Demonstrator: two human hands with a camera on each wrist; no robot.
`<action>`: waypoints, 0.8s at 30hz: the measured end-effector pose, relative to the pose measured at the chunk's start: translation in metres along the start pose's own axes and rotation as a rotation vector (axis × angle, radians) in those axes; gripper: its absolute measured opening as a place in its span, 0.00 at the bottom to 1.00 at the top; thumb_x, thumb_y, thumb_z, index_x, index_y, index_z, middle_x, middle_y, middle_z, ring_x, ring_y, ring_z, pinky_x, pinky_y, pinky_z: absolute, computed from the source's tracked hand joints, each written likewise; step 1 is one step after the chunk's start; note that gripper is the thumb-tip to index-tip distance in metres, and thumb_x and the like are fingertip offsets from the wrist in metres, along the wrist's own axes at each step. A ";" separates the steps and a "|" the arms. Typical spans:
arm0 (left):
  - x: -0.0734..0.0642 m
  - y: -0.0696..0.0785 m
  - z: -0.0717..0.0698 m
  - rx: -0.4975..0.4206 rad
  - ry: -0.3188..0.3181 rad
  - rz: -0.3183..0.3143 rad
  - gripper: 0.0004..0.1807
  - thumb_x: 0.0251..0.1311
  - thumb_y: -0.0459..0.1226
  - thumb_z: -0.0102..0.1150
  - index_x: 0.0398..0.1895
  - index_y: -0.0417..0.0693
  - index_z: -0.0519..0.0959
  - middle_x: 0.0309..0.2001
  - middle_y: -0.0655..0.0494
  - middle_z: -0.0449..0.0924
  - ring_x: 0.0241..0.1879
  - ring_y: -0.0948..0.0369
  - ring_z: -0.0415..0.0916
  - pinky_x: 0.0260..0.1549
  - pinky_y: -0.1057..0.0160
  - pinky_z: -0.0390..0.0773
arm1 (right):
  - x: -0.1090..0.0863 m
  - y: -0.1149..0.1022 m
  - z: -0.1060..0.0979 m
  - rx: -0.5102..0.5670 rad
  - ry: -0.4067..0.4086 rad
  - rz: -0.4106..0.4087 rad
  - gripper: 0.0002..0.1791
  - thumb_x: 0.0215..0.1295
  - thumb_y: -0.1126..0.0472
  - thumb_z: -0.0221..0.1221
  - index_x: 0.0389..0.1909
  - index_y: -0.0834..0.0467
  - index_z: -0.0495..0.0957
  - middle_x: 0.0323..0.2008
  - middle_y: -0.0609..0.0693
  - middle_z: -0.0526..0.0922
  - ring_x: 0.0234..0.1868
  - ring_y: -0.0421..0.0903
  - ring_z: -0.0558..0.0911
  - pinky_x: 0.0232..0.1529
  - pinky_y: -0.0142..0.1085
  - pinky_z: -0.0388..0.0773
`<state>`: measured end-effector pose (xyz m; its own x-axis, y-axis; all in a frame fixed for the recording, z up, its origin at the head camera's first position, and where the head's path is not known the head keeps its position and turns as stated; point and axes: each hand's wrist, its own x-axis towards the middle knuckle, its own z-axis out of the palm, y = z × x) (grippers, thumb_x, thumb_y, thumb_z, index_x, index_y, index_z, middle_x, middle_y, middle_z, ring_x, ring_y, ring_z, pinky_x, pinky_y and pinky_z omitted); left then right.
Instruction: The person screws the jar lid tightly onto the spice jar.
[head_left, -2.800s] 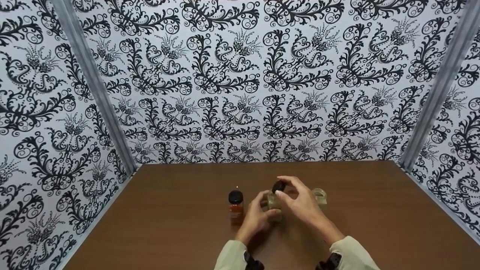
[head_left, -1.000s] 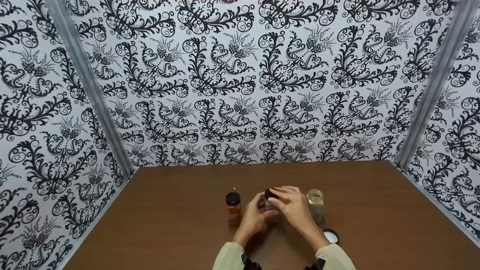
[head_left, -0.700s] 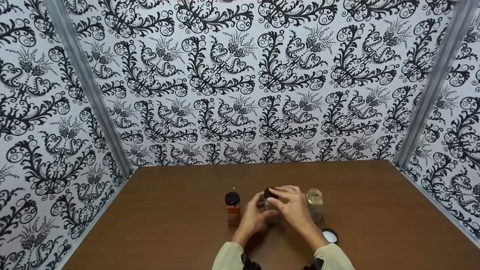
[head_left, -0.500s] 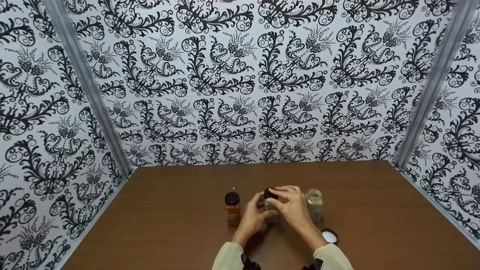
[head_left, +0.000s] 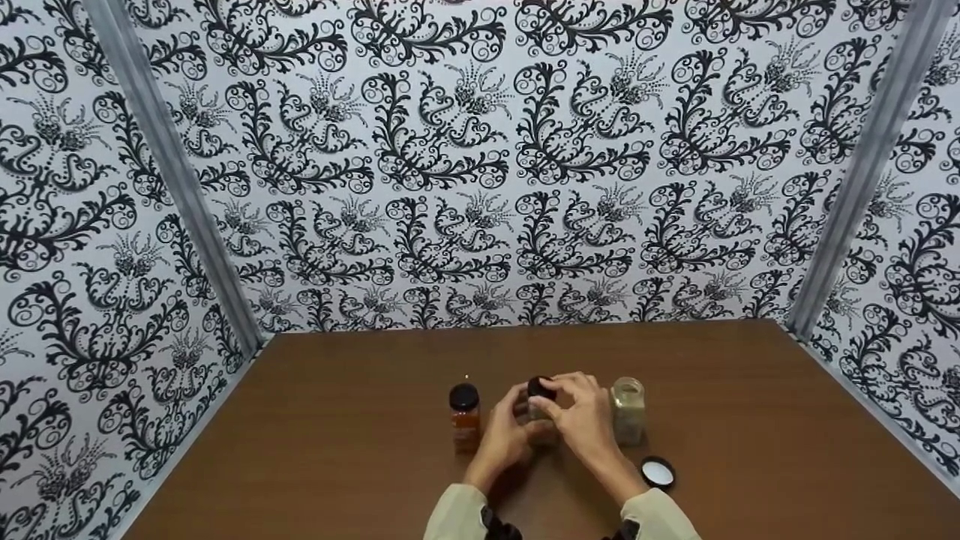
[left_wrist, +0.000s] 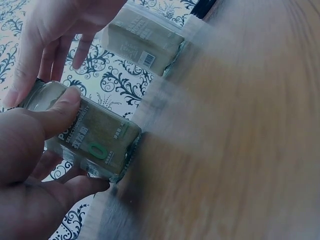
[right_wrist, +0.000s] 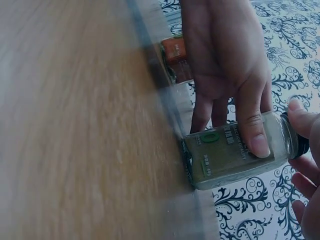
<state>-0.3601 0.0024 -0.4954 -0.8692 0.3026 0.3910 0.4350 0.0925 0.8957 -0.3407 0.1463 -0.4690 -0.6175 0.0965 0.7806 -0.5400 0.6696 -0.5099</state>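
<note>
A square glass jar of greenish-brown powder [left_wrist: 107,137] stands on the table between both hands. My left hand [head_left: 506,439] grips its body, the thumb lying across the front face in the right wrist view. The fingers and thumb of my right hand [head_left: 586,420] pinch the black lid [head_left: 538,387] at the jar's mouth. To the right stands a similar jar of powder [head_left: 628,416] with its mouth uncovered. Near it a black lid [head_left: 658,472] lies with its white inside up. A jar of orange-red powder [head_left: 465,427], black-capped, stands left of my left hand.
The brown wooden table [head_left: 360,420] reaches back to a wall [head_left: 465,187] with black scroll patterns. Similar patterned panels flank it on both sides, with grey strips at the corners.
The black lid was tilted above the held jar 2.8 s ago; now it sits level at the mouth. Over the last half second my right fingers have shifted slightly around it.
</note>
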 end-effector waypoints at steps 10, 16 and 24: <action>0.000 -0.002 0.001 0.027 0.005 -0.032 0.28 0.59 0.30 0.68 0.64 0.44 0.72 0.60 0.42 0.78 0.60 0.47 0.79 0.57 0.56 0.81 | -0.001 -0.001 0.000 -0.044 -0.038 0.047 0.18 0.43 0.53 0.78 0.37 0.52 0.88 0.35 0.48 0.83 0.38 0.47 0.78 0.40 0.41 0.70; 0.000 -0.003 0.000 0.057 0.020 0.011 0.29 0.58 0.35 0.70 0.63 0.42 0.73 0.59 0.41 0.79 0.58 0.47 0.80 0.55 0.56 0.82 | 0.006 -0.005 -0.008 0.104 -0.116 0.208 0.20 0.51 0.53 0.76 0.46 0.52 0.87 0.45 0.50 0.81 0.50 0.49 0.80 0.53 0.46 0.77; -0.001 -0.001 0.000 0.033 0.027 -0.054 0.30 0.57 0.34 0.71 0.63 0.42 0.73 0.60 0.41 0.79 0.61 0.46 0.78 0.58 0.54 0.81 | 0.004 0.003 -0.015 0.454 -0.298 0.409 0.21 0.69 0.61 0.61 0.62 0.60 0.77 0.61 0.61 0.78 0.61 0.58 0.80 0.58 0.30 0.77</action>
<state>-0.3597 0.0021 -0.4966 -0.8975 0.2709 0.3479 0.3942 0.1392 0.9084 -0.3360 0.1597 -0.4616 -0.9192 0.0259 0.3930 -0.3758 0.2407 -0.8949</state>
